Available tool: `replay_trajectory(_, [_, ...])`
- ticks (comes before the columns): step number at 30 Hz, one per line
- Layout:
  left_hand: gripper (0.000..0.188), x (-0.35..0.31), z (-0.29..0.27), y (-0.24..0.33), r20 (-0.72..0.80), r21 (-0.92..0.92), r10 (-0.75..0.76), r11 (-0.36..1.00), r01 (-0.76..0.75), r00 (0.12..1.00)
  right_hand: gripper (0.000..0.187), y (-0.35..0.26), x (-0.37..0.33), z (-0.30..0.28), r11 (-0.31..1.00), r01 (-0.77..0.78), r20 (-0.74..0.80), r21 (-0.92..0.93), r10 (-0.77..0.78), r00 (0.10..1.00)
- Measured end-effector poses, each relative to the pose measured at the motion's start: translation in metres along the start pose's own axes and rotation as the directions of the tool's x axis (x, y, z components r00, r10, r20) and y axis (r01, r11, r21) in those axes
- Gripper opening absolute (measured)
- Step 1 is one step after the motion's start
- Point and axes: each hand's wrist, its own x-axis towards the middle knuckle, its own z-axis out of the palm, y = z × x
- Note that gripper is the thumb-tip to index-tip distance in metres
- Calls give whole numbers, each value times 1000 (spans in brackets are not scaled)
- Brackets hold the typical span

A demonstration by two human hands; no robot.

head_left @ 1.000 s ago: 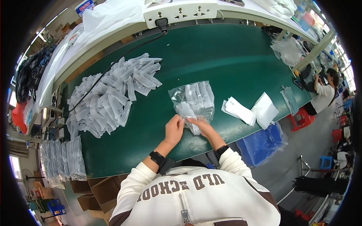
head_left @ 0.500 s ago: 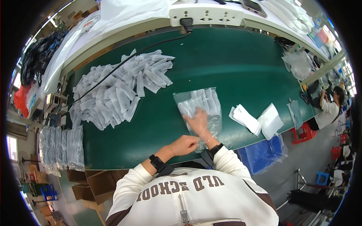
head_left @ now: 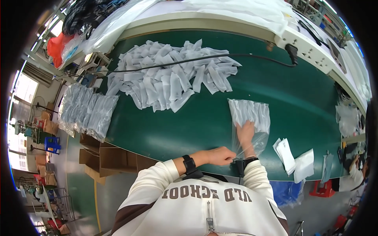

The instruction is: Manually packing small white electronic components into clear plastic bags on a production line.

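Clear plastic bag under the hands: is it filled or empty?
Filled. The clear bag holds a row of white pieces; the right hand is inside it, and the left hand pinches its mouth.

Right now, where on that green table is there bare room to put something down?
Bare green table lies between the heap of white packets and the clear bag, and left of the left hand. It is crowded around the heap and the white sheets.

Two hands (head_left: 236, 145), one clear bag (head_left: 250, 118)
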Motion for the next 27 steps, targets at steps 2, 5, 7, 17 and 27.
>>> replay_trajectory(2, [16, -1, -14, -13, -87, 42, 90, 995, -87, 992, 40, 11, 0, 2, 977, 210, -183, 37, -200, 962])
replay_trajectory(5, [24, -26, -64, -52, -396, 365, 259, 925, -108, 881, 30, 23, -28, -11, 925, 341, -167, 167, -314, 935])
replay_trajectory(7, [33, -49, -105, -86, -590, 531, 220, 830, 168, 777, 22, 25, -67, -24, 920, 284, -187, 270, -239, 953])
replay_trajectory(17, [62, -67, -232, -163, -711, 524, -225, 462, 716, 666, 4, 41, -192, -74, 929, -182, -252, 321, 270, 929])
replay_trajectory(27, [61, -136, -161, -179, -276, 611, 67, 782, 121, 959, 8, -125, -126, -39, 897, 227, -239, 380, -141, 961])
